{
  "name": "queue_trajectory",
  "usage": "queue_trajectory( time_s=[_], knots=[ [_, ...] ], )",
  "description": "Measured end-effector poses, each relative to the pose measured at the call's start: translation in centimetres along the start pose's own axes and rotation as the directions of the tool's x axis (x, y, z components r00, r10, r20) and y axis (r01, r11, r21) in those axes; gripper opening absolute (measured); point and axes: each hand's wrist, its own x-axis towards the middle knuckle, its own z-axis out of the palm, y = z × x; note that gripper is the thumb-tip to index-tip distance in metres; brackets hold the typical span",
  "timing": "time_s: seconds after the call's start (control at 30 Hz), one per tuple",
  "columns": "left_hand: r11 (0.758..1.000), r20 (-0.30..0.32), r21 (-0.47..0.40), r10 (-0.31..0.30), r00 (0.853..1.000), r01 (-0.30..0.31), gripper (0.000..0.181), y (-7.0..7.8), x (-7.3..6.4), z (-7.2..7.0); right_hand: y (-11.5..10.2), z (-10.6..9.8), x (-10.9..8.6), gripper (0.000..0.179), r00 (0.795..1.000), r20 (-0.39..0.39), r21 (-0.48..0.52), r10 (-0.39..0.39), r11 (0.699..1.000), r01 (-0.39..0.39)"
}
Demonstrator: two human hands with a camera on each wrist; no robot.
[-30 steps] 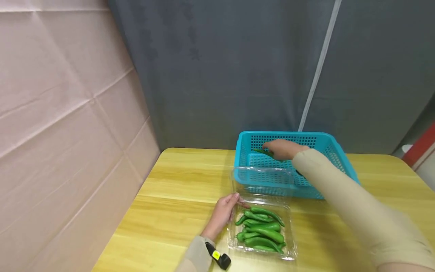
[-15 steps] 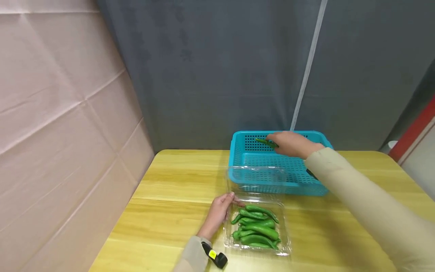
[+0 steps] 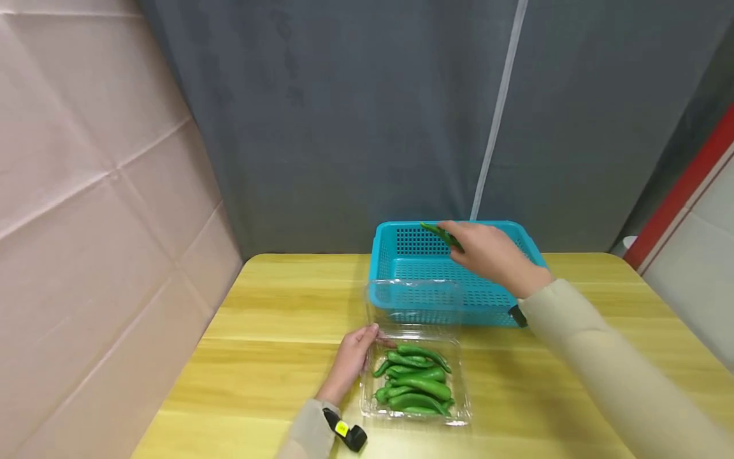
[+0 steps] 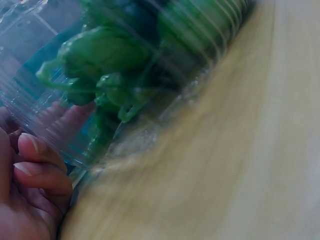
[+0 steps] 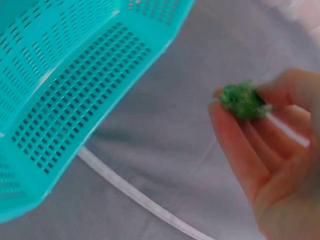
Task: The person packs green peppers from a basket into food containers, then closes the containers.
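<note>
In the head view my left hand [image 3: 350,358] grips the left side of a clear plastic clamshell box [image 3: 463,398]. Its fingers [image 4: 45,177] are against the box wall in the left wrist view. Several green peppers [image 3: 421,386] lie side by side in the box's base. Above the blue basket [image 3: 375,261], my right hand [image 3: 487,254] pinches a long green pepper [image 3: 440,234] between thumb and fingers. In the right wrist view that pepper [image 5: 243,101] is seen end-on, apart from the basket wall, and its far part is hidden.
The box's raised transparent lid [image 3: 413,296] stands in front of the basket's near left side. Both containers are on a wooden table [image 3: 275,306]. A grey curtain [image 3: 344,127] hangs behind it, and a pinkish cloth wall [image 3: 103,255] stands at the left.
My right hand has risen out of the basket with the pepper and drawn back slightly to the right. My left hand has stayed on the box; the whole view has shifted.
</note>
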Motion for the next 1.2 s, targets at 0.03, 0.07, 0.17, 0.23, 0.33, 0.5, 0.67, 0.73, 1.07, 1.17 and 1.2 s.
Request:
queue_trajectory(
  time_s=[0.03,0.07,0.17,0.23,0.33,0.5,0.67,0.73,1.07,1.17,1.2],
  knots=[
    [1.000,0.004,0.000,0.001,1.000,-0.001,0.037,0.0,0.1,-0.1,-0.4,-0.1,-0.3,0.044,1.000,-0.030,0.004,0.004,1.000,-0.004],
    [1.000,0.005,0.003,0.001,1.000,-0.001,0.037,0.0,0.1,-0.2,-0.7,-0.1,-0.7,0.044,0.998,-0.060,0.007,0.004,1.000,-0.004],
    [1.000,-0.005,-0.002,-0.012,1.000,0.012,0.036,-0.4,0.4,-0.4,-1.7,-0.1,-1.7,0.045,0.985,-0.172,0.002,-0.022,1.000,0.022],
    [1.000,-0.009,-0.013,-0.010,1.000,0.010,0.038,-1.3,0.8,-0.5,-2.2,-0.1,-2.3,0.046,0.966,-0.254,-0.009,-0.053,0.999,0.052],
    [1.000,-0.022,-0.016,-0.012,1.000,0.012,0.040,-2.2,1.3,-0.5,-2.8,-0.2,-3.1,0.047,0.929,-0.358,-0.020,-0.090,0.996,0.089],
    [0.999,-0.014,-0.027,-0.018,1.000,0.018,0.039,-1.3,0.7,-0.6,-3.9,0.0,-4.6,0.046,0.893,-0.442,0.036,-0.087,0.993,0.115],
    [0.999,0.008,-0.036,-0.019,1.000,0.019,0.039,-0.6,0.1,-0.7,-5.1,1.0,-6.2,0.046,0.887,-0.461,0.149,-0.007,0.985,0.085],
    [0.999,0.002,-0.039,-0.030,1.000,0.030,0.039,-1.2,0.2,-0.6,-5.5,1.4,-6.8,0.047,0.892,-0.451,0.204,0.032,0.977,0.068],
    [1.000,0.009,-0.026,-0.009,1.000,0.009,0.042,-2.6,1.7,0.1,-6.1,4.3,-9.1,0.047,0.903,-0.428,0.308,0.023,0.943,0.123],
    [0.999,0.027,-0.038,-0.022,0.999,0.023,0.039,-1.5,1.3,0.2,-6.1,5.6,-9.4,0.047,0.925,-0.380,0.313,-0.020,0.938,0.149],
    [0.999,0.033,-0.045,-0.024,0.999,0.025,0.038,-1.2,1.1,0.2,-6.2,6.0,-9.5,0.047,0.932,-0.361,0.315,-0.038,0.936,0.160]
  ],
)
